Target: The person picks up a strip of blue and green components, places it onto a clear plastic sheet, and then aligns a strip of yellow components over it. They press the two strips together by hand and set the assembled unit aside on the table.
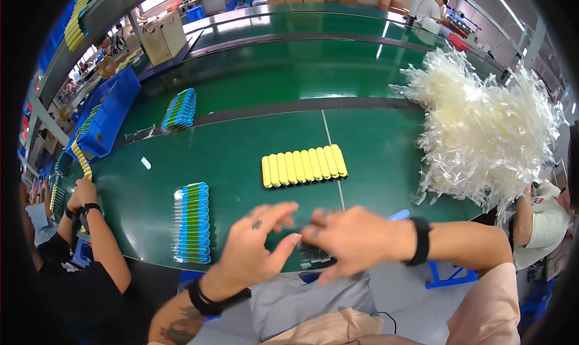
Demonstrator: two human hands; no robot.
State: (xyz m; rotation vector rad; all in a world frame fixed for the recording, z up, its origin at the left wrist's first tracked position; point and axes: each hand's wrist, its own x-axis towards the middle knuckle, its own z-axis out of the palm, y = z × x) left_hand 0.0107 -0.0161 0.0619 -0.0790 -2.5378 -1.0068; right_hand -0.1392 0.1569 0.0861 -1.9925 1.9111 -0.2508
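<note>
My left hand [256, 245] hovers over the table's near edge, thumb and fingers apart, with nothing visible in it. Close beside it is my right hand [362, 239], slightly blurred, its thumb spread away from the fingers; I see nothing held. Below and between the hands, some small clear plastic pieces [316, 259] lie at the edge, partly covered. Beyond the hands, a row of overlapping yellow round-ended strips [304, 166] lies on the green table [253, 134]. Left of my left hand is a column of blue-and-green strips [193, 223] in clear wrapping.
A large heap of clear plastic sleeves [482, 134] covers the table's right side. Another blue-and-green stack [179, 110] lies farther left, near a blue bin [108, 116] and a small white piece [146, 163]. Co-workers sit at left and right; a blue stool [449, 275] stands below.
</note>
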